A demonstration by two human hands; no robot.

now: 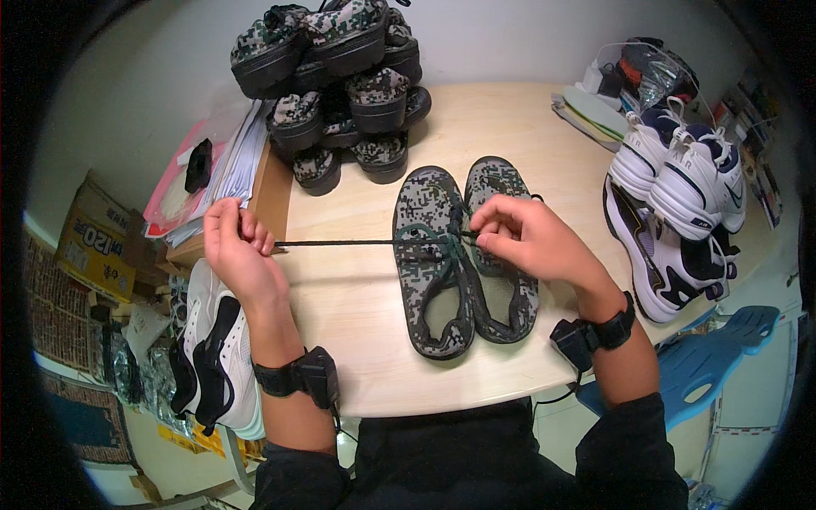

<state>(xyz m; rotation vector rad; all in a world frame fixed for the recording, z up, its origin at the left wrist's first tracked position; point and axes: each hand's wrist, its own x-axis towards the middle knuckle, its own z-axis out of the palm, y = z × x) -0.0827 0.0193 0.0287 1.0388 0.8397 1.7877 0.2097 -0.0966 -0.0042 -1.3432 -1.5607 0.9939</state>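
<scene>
Two grey, black and green camouflage shoes lie side by side on the table, toes pointing away from me: the left shoe (418, 274) and the right shoe (495, 177). A dark shoelace (340, 243) runs taut leftward from their lacing. My left hand (242, 246) is closed on its far end, raised by the table's left side. Over the right shoe, my right hand (535, 238) is closed in a pinch on the dark lace by the lacing. Its curled fingers partly hide that shoe's laces. Green laces also show on the left shoe.
Similar camouflage shoes (353, 42) are stacked at the back left, beside papers (242, 161). White sneakers (680, 170) are piled at the table's right edge, more white-and-black shoes (225, 348) at left. A blue chair (705, 361) stands at right. Black devices (316, 378) are strapped to both wrists.
</scene>
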